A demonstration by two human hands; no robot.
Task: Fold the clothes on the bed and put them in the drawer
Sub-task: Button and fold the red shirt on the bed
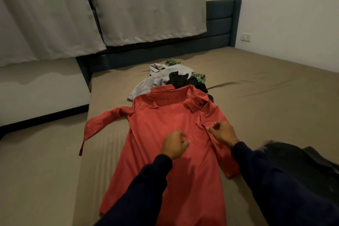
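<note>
Surroundings: bed [256,82] covered in a tan sheet, dark upholstered headboard [220,22] at 1 o'clock, grey curtains [143,3] hung across 11–12 o'clock, wall socket [246,37] at 2 o'clock. A dark garment [300,159] is seen at 4 o'clock near the right forearm; detail blurred.

Unfolded pile at 12 o'clock, just beyond the collar: grey garment [156,79], black garment [180,79] on top of it, green plaid item [200,77] partly buried, a scrap of it visible further back. The pile is touched by the collar edge of the red shirt [165,119].

Red shirt is laid flat at frame centre, collar toward 12, hem toward 6. One sleeve is spread out to 9 o'clock over the bed edge; the other is folded down along the shirt's 3 o'clock side.

Left hand [174,144]: fingers loosely curled, nothing gripped, positioned over the shirt's mid-body; contact cannot be told.

Right hand [222,132]: fingers curled, fabric at the folded sleeve's shoulder seam appears pinched; bracelet visible at the wrist.
</note>
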